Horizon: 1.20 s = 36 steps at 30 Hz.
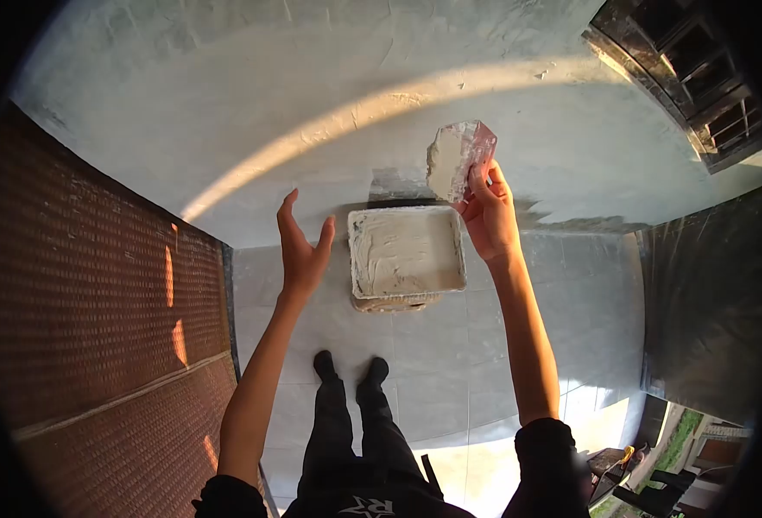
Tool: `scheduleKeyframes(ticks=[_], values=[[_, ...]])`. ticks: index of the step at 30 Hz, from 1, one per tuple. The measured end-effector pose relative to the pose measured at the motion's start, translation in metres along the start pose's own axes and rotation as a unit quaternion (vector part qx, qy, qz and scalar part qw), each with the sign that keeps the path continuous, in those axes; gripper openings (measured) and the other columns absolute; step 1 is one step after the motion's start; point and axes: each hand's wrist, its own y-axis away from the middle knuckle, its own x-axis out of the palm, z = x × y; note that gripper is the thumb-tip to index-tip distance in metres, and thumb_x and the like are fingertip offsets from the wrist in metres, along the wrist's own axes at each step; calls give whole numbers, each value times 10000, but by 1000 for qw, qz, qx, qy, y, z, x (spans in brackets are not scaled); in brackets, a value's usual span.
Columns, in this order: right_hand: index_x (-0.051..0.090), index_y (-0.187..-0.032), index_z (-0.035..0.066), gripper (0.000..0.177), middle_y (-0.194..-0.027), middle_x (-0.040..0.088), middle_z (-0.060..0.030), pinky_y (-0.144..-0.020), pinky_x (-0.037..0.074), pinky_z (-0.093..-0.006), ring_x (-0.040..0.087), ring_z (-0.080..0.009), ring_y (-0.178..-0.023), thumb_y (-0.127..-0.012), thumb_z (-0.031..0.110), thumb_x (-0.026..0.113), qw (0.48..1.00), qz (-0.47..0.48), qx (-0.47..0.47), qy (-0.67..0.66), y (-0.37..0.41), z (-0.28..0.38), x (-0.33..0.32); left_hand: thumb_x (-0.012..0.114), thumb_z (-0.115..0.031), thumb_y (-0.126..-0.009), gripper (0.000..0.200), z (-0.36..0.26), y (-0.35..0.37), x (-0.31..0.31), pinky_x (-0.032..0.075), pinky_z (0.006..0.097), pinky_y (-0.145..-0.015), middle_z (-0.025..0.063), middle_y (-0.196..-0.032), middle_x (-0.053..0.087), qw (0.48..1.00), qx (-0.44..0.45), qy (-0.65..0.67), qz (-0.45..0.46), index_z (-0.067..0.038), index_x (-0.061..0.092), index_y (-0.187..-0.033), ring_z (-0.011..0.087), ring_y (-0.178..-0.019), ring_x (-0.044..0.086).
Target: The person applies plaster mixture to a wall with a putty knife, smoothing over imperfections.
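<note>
Between the fingers and thumb of my right hand [491,211] is a flat plastering scraper [462,160], reddish and see-through at one edge. Pale wet plaster coats most of its blade, which is raised close to the wall. Nothing is in my left hand [303,246]; its thumb and fingers are spread apart in the air, left of the tub. A rectangular tub [464,259] of creamy plaster [402,250] stands below and between my hands. Smears of plaster cover its rim, and what supports it from beneath is mostly hidden.
The grey plastered wall [260,112] rises ahead, crossed by a curved band of sunlight. A brown woven panel [113,276] borders the left, and a dark sheet [700,302] the right. A window frame [700,69] is at the upper right. Grey tiles [519,345] cover the floor.
</note>
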Motion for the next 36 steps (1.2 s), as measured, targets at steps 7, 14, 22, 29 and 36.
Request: scheduleKeyframes(ticks=[7, 14, 22, 29, 36], values=[[548, -1134, 73, 139, -1037, 685, -51, -784, 640, -341, 686, -148, -929, -1006, 116, 579, 987, 76, -139, -36, -12, 81, 156, 612, -238, -972, 632, -131, -78, -105, 265, 502, -1153, 152, -1518, 333, 983, 117, 96, -103, -39, 277, -1469, 304, -1443, 292], [556, -1120, 95, 174, -978, 679, -10, -754, 635, -324, 632, -85, -801, -977, 145, 642, 959, 139, -246, -37, -13, 124, 269, 581, -248, -988, 601, -232, -100, -219, 249, 522, -1146, 172, -1529, 321, 945, 226, 118, -206, -50, 278, -1468, 319, -1449, 281], [566, -1124, 91, 190, -984, 665, -3, -765, 625, -342, 613, -86, -830, -972, 163, 655, 939, 159, -305, -7, -10, 156, 377, 564, -234, -990, 553, -289, -133, -335, 273, 519, -1144, 175, -1496, 361, 890, 342, 64, -295, -67, 315, -1454, 323, -1434, 310], [575, -1107, 82, 190, -1014, 652, -15, -781, 623, -331, 654, -123, -876, -969, 178, 662, 909, 139, -392, 26, -24, 150, 479, 539, -252, -991, 479, -286, -191, -434, 304, 520, -1132, 152, -1453, 421, 848, 412, 59, -329, -95, 379, -1414, 308, -1388, 378], [567, -1128, 63, 223, -975, 660, -25, -772, 616, -327, 647, -120, -870, -970, 190, 662, 880, 75, -462, 82, -59, 126, 557, 524, -270, -998, 459, -249, -261, -510, 299, 533, -1132, 163, -1431, 437, 845, 437, 77, -300, -96, 399, -1404, 319, -1370, 399]])
